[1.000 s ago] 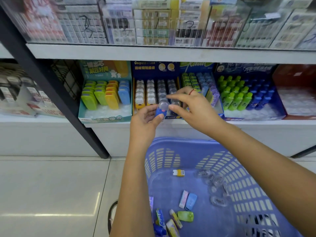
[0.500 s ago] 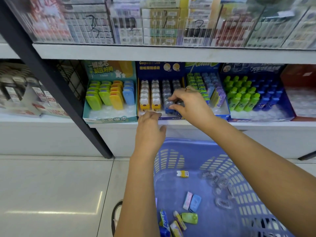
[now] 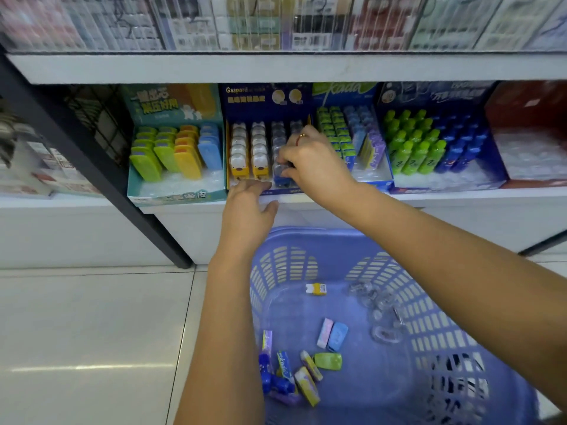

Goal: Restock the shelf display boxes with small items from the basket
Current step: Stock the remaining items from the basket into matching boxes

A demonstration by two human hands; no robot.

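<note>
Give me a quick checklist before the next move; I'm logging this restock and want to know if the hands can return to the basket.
1. Right hand pinches the blue item at the front of the navy display box: ok.
2. Item fully seated in its column: cannot tell, the fingers cover it.
3. Left hand holds nothing and touches the box's front edge: ok.
4. Basket sits directly below the hands: ok.
5. Stock left in the basket, such as the yellow item: ok.
</note>
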